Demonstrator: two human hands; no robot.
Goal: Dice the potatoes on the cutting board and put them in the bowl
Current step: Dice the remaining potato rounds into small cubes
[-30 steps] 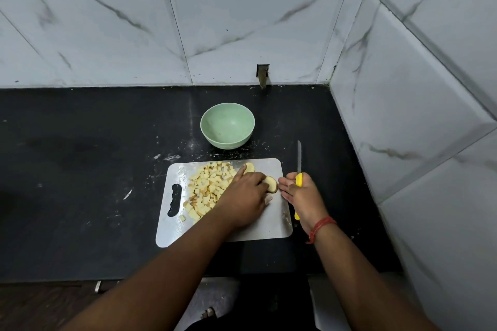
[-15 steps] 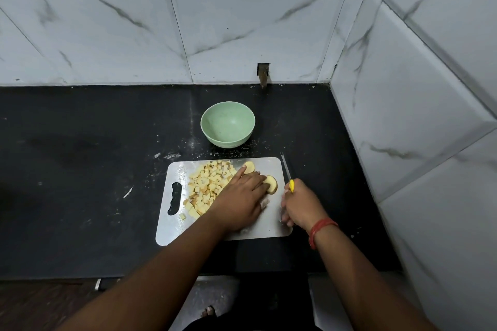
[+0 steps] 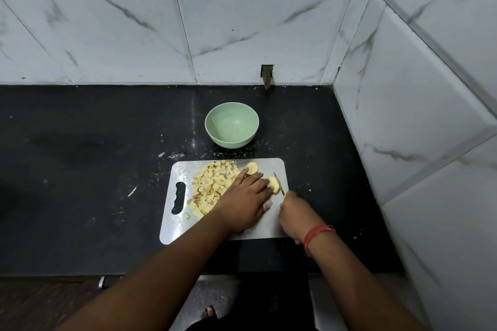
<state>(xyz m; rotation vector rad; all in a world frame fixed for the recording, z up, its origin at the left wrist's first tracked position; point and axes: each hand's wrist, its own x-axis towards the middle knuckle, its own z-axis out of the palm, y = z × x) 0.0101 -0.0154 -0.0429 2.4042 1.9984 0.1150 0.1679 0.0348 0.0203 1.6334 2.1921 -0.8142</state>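
The left hand (image 3: pixel 246 196) is laid flat, fingers straight, pressing a potato piece (image 3: pixel 273 184) on the cutting board (image 3: pixel 265 226). Just right of it, a knife (image 3: pixel 278 183) is gripped by the right hand (image 3: pixel 295 213), its blade set against that piece. A pile of potato cubes (image 3: pixel 213 185) is seen left of the left hand, another potato piece (image 3: pixel 252 168) beyond its fingertips, and the bowl (image 3: pixel 231 128) farther beyond on the table (image 3: pixel 94 169).

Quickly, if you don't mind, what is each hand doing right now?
Left hand: open, fingers straight, pressing a potato piece on the board.
Right hand: closed round the knife, blade at that piece.
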